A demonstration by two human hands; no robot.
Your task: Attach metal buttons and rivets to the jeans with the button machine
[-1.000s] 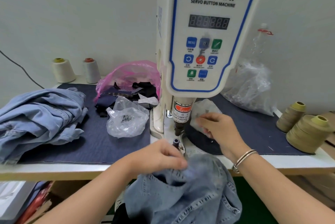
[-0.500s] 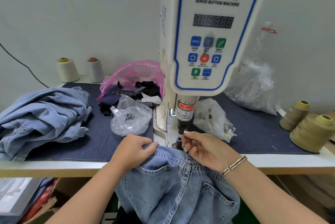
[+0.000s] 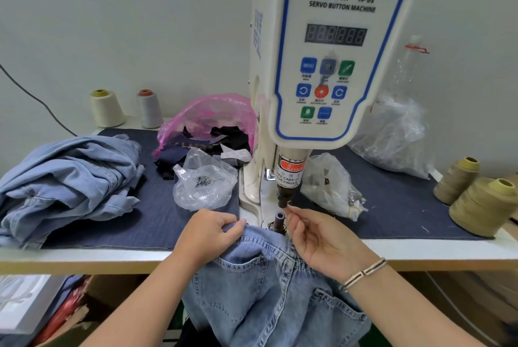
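Note:
The white servo button machine (image 3: 330, 52) stands mid-table, its black punch (image 3: 283, 200) hanging over the purple lower die (image 3: 279, 217). Light-blue jeans (image 3: 266, 290) hang over the table's front edge, waistband lying just short of the die. My left hand (image 3: 210, 234) grips the waistband left of the die. My right hand (image 3: 316, 237) is palm-up beside the die, thumb and forefinger pinched at the punch tip on a small metal button that hardly shows.
Clear bags of metal parts lie left (image 3: 204, 181) and right (image 3: 330, 184) of the machine. A pile of jeans (image 3: 70, 178) fills the left of the table. Thread cones (image 3: 476, 206) stand at right, a pink scrap bag (image 3: 207, 116) behind.
My right hand left the bag on the right and came to the punch tip. My left hand pulled the jeans waistband up onto the table edge beside the die.

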